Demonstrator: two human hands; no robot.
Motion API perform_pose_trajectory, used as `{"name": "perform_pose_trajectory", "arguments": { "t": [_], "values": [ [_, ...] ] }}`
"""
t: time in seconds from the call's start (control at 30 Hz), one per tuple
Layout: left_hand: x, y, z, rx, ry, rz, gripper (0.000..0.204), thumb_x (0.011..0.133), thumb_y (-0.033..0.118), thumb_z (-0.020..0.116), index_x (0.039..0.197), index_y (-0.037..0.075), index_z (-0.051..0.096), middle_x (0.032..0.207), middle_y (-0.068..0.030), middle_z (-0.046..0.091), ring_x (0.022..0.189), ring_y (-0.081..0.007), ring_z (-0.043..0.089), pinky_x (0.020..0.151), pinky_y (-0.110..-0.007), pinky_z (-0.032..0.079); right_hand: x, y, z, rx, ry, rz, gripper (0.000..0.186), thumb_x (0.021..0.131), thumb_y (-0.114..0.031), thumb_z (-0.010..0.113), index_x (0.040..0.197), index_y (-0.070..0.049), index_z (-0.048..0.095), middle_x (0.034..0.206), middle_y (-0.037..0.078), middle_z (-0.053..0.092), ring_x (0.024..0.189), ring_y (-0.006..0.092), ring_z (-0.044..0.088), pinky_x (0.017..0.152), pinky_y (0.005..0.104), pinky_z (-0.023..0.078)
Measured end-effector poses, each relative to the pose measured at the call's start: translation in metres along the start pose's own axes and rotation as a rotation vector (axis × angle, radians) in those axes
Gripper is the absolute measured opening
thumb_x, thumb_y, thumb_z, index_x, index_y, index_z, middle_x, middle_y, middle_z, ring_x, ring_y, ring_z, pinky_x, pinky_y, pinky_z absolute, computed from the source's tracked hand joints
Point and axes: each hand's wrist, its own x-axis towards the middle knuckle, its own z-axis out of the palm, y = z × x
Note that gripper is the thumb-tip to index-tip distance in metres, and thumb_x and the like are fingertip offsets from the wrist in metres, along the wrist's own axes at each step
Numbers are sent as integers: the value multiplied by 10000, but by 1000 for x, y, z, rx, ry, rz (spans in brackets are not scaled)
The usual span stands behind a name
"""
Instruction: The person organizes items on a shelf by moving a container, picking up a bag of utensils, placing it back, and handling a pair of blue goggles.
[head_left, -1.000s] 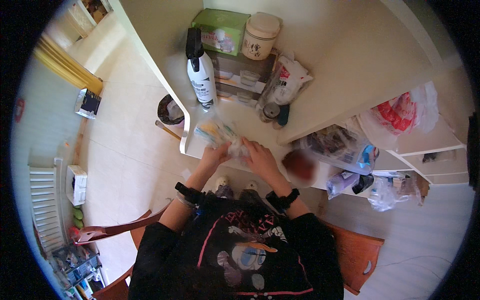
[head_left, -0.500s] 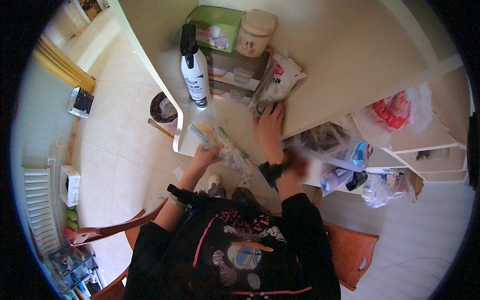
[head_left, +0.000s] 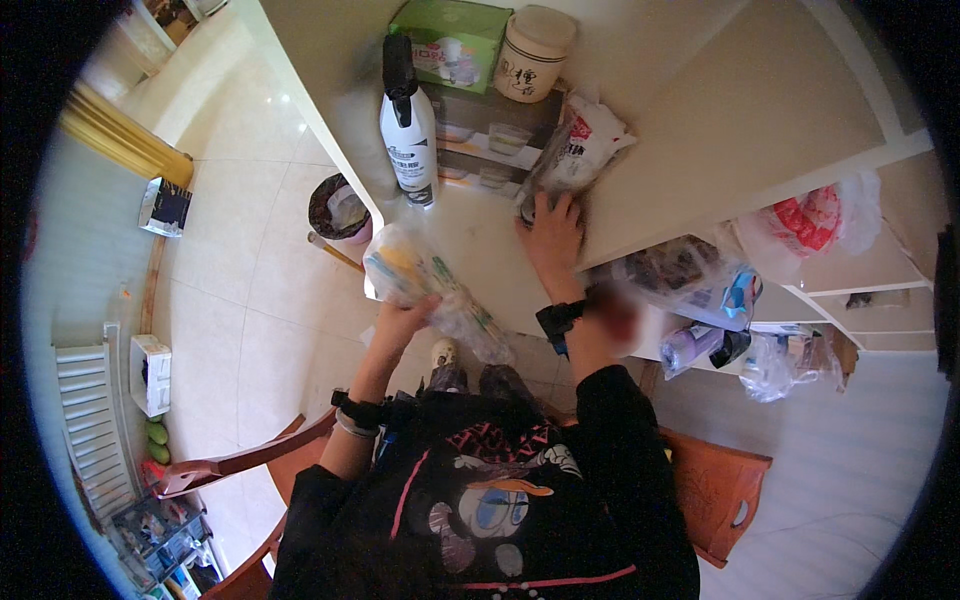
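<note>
The left hand [head_left: 408, 317] pinched the lower edge of a clear plastic bag [head_left: 468, 312], which slanted across the front of the shelf [head_left: 470, 222] with its coloured contents blurred; the grip at one side probably suited its long, floppy shape. The right hand [head_left: 553, 238] lay on the shelf, fingers bent over a small dark thing beside a white packet [head_left: 592, 142]; whether they gripped it, I couldn't tell. The spray can [head_left: 408, 150] stood upright at left, likely for easy grabbing, while the green box [head_left: 450, 48] and jar [head_left: 536, 60] sat on flat boxes [head_left: 470, 122], presumably stacked to save room.
</note>
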Motion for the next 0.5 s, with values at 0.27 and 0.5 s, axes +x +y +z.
{"name": "perform_pose_trajectory", "arguments": {
  "t": [0.27,0.5],
  "values": [
    [12,-3,12,-69,-80,-73,451,801,211,656,1156,9,465,1031,-65,567,876,-177,577,725,-311,502,-20,5,-51,105,-82,-123,576,734,-305,679,1223,-125,432,998,179,552,996,381,498,801,437,471],
    [27,29,50,-164,-166,-104,293,832,209,619,1044,42,506,815,2,515,697,-95,498,687,-258,469,-84,16,-138,363,106,-140,530,705,-312,708,1146,-111,491,975,170,548,955,369,508,782,449,466]
  ]
}}
